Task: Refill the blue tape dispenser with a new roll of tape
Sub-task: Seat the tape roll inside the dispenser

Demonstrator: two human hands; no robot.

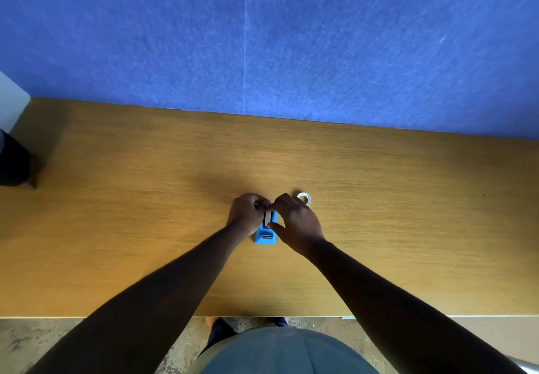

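Both grips clamped over the blue tape dispenser (264, 235), mid-surface.
I see the left hand (246, 214) curled round the dispenser's far end and the right hand (296, 222) pinching it, thumb on its side, fingertips meeting the left's over a pale roll of tape (267, 217) standing in the slot. A white tape ring (304, 198) lies flat on the wooden surface (145, 198) just behind the right hand.

Head view: high above table (145, 257), facing forward-down, blue wall beyond.
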